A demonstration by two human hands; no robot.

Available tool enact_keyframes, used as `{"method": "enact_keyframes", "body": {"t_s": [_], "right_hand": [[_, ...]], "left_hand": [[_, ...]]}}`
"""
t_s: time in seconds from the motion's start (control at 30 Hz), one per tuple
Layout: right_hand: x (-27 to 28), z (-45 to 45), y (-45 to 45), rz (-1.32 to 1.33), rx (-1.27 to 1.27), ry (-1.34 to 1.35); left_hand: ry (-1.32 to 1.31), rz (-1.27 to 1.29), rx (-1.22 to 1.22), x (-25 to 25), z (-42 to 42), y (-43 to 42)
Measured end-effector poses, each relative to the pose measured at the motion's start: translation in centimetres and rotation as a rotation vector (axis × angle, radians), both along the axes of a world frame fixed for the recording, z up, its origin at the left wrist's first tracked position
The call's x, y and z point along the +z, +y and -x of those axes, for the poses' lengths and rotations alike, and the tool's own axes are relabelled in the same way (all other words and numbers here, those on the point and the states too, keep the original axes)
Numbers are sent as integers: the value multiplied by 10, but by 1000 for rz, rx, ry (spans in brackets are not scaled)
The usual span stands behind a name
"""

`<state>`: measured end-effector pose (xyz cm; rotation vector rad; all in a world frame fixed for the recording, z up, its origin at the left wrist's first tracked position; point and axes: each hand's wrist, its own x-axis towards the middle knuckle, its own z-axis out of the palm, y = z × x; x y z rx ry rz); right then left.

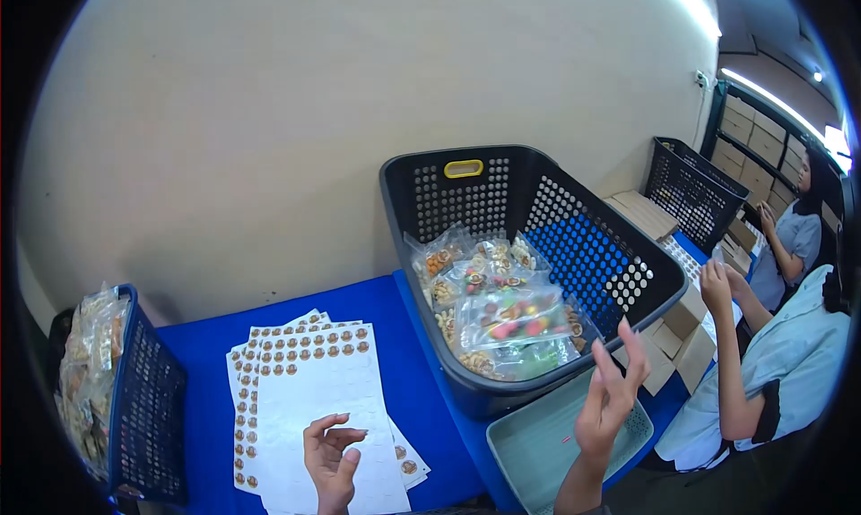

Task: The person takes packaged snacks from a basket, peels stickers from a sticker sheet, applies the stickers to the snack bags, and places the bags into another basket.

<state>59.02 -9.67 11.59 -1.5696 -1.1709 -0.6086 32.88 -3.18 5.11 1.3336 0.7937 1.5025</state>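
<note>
My left hand (333,461) is over the lower part of the top sticker sheet (314,389), its fingers curled but apart, with nothing in it. My right hand (614,389) is raised above the green tray (529,448), beside the black basket's near rim, fingers spread and empty. Round stickers remain in rows along the top of the upper sheet, and more sheets lie beneath it. In the black basket (529,386) are several clear bags of nuts and colourful sweets; one bag (509,318) on top looks blurred.
A blue basket (152,407) full of packed bags stands at the left. Beyond the black basket are cardboard boxes (673,345) and another dark basket (695,188). Two people (785,363) are at the right, hands raised near the table. A wall runs behind the blue-covered table (211,345).
</note>
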Motion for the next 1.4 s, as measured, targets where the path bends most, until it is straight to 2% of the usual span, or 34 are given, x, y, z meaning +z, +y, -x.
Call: {"method": "enact_keyframes", "body": {"t_s": [0.17,0.33,0.7,1.0,1.07,1.1,1.2,1.27,1.3,1.33,1.4], "right_hand": [[-19,38,-10,-9,228,96],[-39,67,-6,102,469,162],[-53,141,19,182,706,282],[-44,258,35,246,935,219],[-35,280,38,224,946,-52],[-35,294,38,302,1006,50],[-38,334,44,297,1019,16],[-46,361,51,240,1038,-18],[-47,377,51,258,1031,49],[-49,391,51,275,1022,118],[-51,410,51,313,1023,169]], "left_hand": [[-1,25,115,1,34,-11],[12,-18,281,-2,70,-24],[17,-125,570,6,156,-63],[55,-204,869,24,282,-105],[46,-242,927,30,316,-112],[67,-258,983,33,334,-116],[117,-298,1105,40,386,-122],[372,-325,1253,42,424,-125],[519,-305,1325,46,444,-126],[524,-298,1330,54,459,-126],[821,63,1297,74,484,-125]]}}
